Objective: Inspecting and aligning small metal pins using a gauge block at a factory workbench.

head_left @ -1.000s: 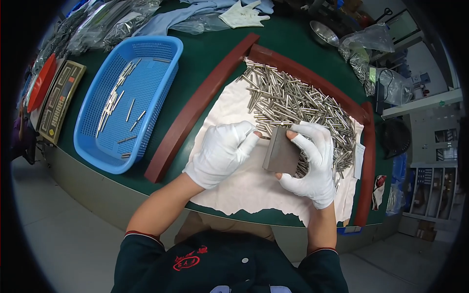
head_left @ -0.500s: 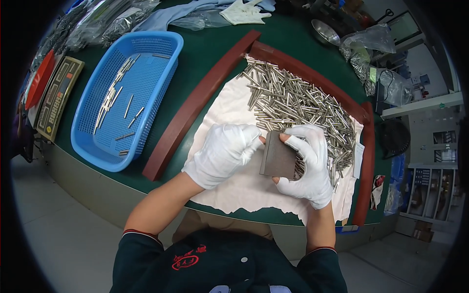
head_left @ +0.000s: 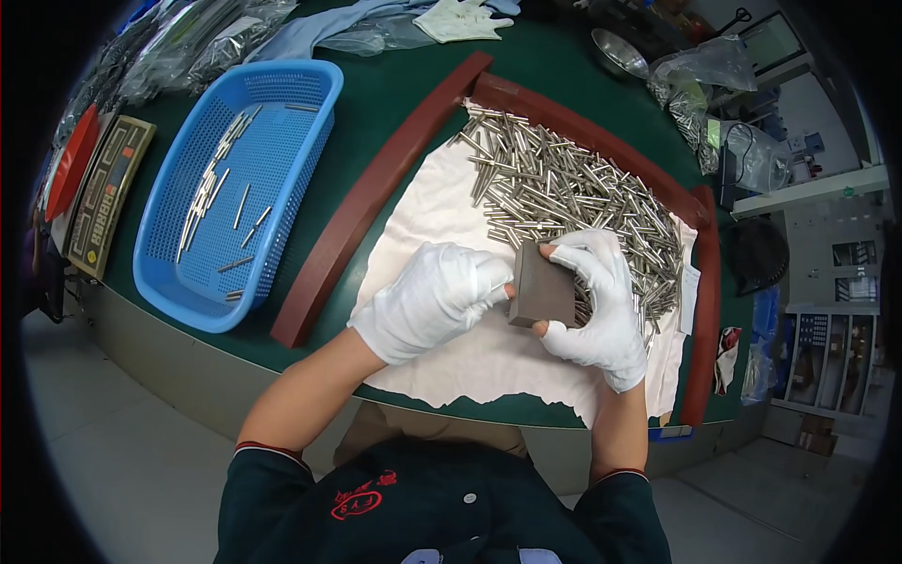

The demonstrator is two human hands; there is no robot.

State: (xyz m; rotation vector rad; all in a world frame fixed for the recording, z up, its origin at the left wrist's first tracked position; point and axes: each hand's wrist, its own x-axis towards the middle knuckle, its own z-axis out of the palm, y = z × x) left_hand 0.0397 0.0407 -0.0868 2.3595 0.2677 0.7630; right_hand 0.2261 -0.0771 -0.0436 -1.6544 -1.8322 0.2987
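Note:
A brown-grey rectangular block, like a sanding block, is gripped by my right hand between thumb and fingers. It is held over the pale cloth, tilted. My left hand is closed, with its bare thumb tip right by the block's left edge; whatever it pinches is hidden. Both hands wear white gloves with some fingertips uncovered. Just beyond them, many thin metal pins lie heaped on the cloth.
Dark red bars border the cloth on the green table. A blue perforated basket at left holds several pins. A metal bowl and bagged pins sit far right. A white glove lies at the back.
The block has turned in my right hand, so its near edge now shows as a thick face. It has shifted slightly right. My left hand stays closed at its left edge.

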